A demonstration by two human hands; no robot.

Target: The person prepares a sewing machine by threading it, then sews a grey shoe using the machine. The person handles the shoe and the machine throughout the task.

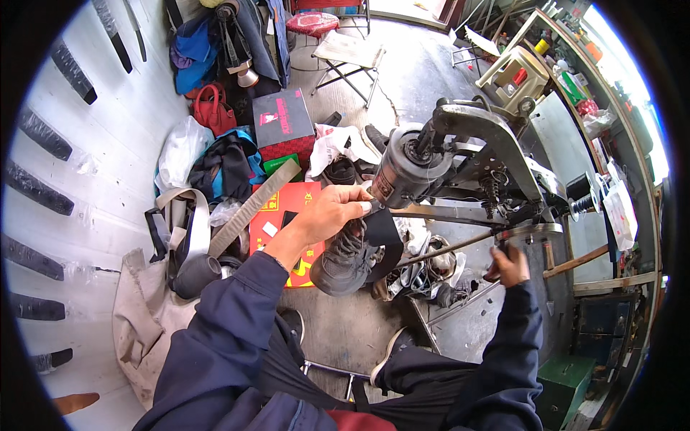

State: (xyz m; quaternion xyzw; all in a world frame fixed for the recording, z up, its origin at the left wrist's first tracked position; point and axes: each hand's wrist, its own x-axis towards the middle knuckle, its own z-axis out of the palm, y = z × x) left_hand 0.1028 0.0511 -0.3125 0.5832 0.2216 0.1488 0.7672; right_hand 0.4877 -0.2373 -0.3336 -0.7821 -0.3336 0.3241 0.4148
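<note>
My left hand (327,215) is closed, thumb and fingers pinching the dark upper edge of a grey lace-up shoe (338,269). The shoe hangs beneath my fingers with a black flap (383,237) beside it. Its edge lies against the front of a shoe-patching sewing machine (413,169), whose dark metal arm reaches away to the right. On the right, my right hand (512,266) is closed by the rim of the machine's hand wheel (530,231). It appears to grip the wheel's handle, mostly hidden by my fingers. The needle area is hidden.
A red printed box (305,195) lies behind the shoe, with a dark box (282,118) farther back. Several shoes and bags crowd the floor. Insoles hang on the left wall (47,190). A folding stool (350,54) stands far off. A green metal box (566,381) sits at lower right.
</note>
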